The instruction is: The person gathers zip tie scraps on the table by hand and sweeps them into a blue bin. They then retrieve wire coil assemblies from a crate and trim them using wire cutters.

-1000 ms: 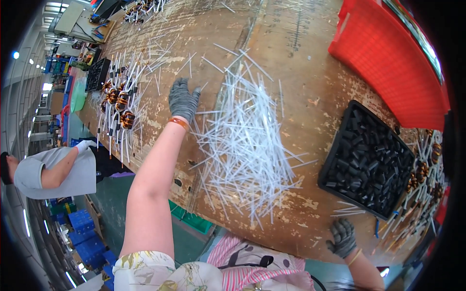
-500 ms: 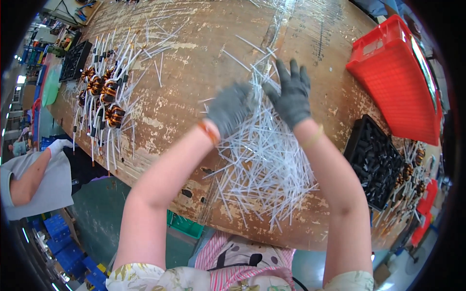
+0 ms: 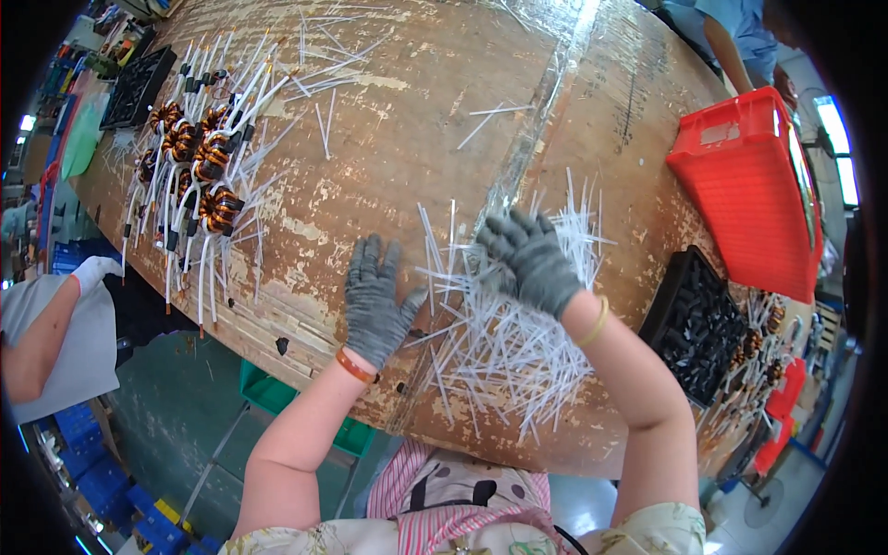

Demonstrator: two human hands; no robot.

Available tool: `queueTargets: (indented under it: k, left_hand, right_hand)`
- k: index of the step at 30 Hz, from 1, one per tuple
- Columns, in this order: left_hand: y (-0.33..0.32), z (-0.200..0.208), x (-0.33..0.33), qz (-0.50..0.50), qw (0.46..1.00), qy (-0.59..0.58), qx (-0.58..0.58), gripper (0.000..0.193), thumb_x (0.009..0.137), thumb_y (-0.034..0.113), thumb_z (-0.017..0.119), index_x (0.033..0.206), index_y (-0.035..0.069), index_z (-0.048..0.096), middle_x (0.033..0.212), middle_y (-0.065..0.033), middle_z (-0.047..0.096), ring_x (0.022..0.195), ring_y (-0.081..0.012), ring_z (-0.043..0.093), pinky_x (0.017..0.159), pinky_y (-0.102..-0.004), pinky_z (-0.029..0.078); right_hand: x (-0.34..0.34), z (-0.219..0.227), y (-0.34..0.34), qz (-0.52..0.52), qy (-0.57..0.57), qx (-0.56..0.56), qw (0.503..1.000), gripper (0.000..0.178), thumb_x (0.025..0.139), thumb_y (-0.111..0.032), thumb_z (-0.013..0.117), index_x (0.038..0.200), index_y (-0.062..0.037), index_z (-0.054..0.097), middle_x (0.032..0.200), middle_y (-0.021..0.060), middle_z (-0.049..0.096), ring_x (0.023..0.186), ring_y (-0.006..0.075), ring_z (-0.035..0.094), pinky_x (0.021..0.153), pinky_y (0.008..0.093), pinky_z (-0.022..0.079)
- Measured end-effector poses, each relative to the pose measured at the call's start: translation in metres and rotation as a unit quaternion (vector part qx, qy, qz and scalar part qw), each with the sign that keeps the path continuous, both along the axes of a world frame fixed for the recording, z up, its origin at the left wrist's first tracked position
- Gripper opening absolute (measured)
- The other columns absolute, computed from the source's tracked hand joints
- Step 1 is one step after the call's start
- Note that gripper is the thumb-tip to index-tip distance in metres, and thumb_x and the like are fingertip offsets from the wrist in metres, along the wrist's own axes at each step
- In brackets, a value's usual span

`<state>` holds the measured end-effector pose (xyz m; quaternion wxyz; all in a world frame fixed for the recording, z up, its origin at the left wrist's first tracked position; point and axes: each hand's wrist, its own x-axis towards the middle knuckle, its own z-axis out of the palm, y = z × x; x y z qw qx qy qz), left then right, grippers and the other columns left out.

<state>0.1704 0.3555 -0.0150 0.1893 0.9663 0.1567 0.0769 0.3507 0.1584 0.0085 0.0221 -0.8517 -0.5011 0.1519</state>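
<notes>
A loose pile of thin white plastic tubes (image 3: 518,347) lies on the worn wooden table (image 3: 388,129) in front of me. My left hand (image 3: 377,310), in a grey glove, rests flat on the wood at the left of the pile, fingers spread and thumb towards the tubes. My right hand (image 3: 535,264), gloved alike, lies over the pile's upper part. Its fingers point up and left, slightly bent and a little apart, with tubes around and under them. Nothing shows gripped in either palm, though the right fingertips are somewhat blurred.
Wire-wound ring coils (image 3: 211,157) with white leads lie at the left. A black tray of short black sleeves (image 3: 696,324) stands at the right, below a red crate (image 3: 740,185). A co-worker's white-gloved hand (image 3: 96,271) is at the left edge; another person (image 3: 740,42) is at the far right.
My left hand has moved down and left, away from the tubes, and spread out. My right hand has come down onto the pile. Stray tubes from its far end are now gathered closer.
</notes>
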Motion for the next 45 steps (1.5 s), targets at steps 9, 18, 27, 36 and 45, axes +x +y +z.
queueTargets:
  k: [9, 18, 27, 36, 45]
  left_hand:
    - [-0.072, -0.02, 0.015, -0.221, 0.971, 0.042, -0.085, 0.082, 0.083, 0.05, 0.061, 0.145, 0.004, 0.032, 0.15, -0.0218, 0.03, 0.141, -0.0392, 0.023, 0.116, -0.0521, 0.016]
    - [-0.07, -0.014, -0.014, -0.242, 0.96, -0.03, -0.135, 0.068, 0.084, 0.041, 0.062, 0.139, 0.007, 0.041, 0.143, -0.0193, 0.04, 0.133, -0.0386, 0.037, 0.111, -0.0504, 0.026]
    - [-0.046, -0.013, -0.042, -0.104, 0.985, -0.061, -0.121, 0.063, 0.093, 0.044, 0.052, 0.143, 0.01, 0.037, 0.143, -0.0178, 0.039, 0.132, -0.0369, 0.037, 0.108, -0.0493, 0.029]
    - [-0.067, -0.016, 0.09, -0.191, 0.976, -0.036, -0.099, 0.076, 0.089, 0.055, 0.05, 0.143, 0.005, 0.035, 0.147, -0.0217, 0.034, 0.139, -0.0373, 0.027, 0.115, -0.0476, 0.02]
    - [-0.095, -0.002, 0.017, -0.292, 0.953, 0.032, -0.067, 0.061, 0.086, 0.041, 0.06, 0.136, 0.01, 0.044, 0.139, -0.017, 0.045, 0.13, -0.035, 0.04, 0.109, -0.0476, 0.029]
  right_hand:
    - [0.06, 0.005, 0.049, -0.079, -0.15, 0.2, 0.965, 0.065, 0.087, -0.048, 0.058, 0.141, -0.0151, 0.042, 0.147, 0.0129, 0.038, 0.135, 0.034, 0.035, 0.114, 0.0487, 0.02]
    - [0.09, -0.02, 0.088, -0.098, -0.06, 0.014, 0.993, 0.075, 0.089, -0.063, 0.043, 0.146, -0.0156, 0.035, 0.154, 0.0137, 0.027, 0.143, 0.0341, 0.02, 0.117, 0.0462, 0.012]
    - [-0.038, 0.023, -0.03, -0.03, 0.055, -0.025, 0.998, 0.075, 0.089, -0.059, 0.049, 0.147, -0.0145, 0.032, 0.153, 0.0133, 0.027, 0.144, 0.0321, 0.019, 0.117, 0.0483, 0.01]
    - [0.072, -0.039, -0.062, -0.31, -0.062, 0.037, 0.948, 0.068, 0.089, -0.051, 0.055, 0.142, -0.0129, 0.041, 0.15, 0.0156, 0.034, 0.139, 0.0369, 0.028, 0.114, 0.0495, 0.017]
    - [-0.037, -0.011, -0.098, -0.109, 0.08, 0.113, 0.984, 0.074, 0.081, -0.05, 0.062, 0.143, -0.0153, 0.04, 0.146, 0.0144, 0.038, 0.134, 0.0401, 0.034, 0.112, 0.0516, 0.022]
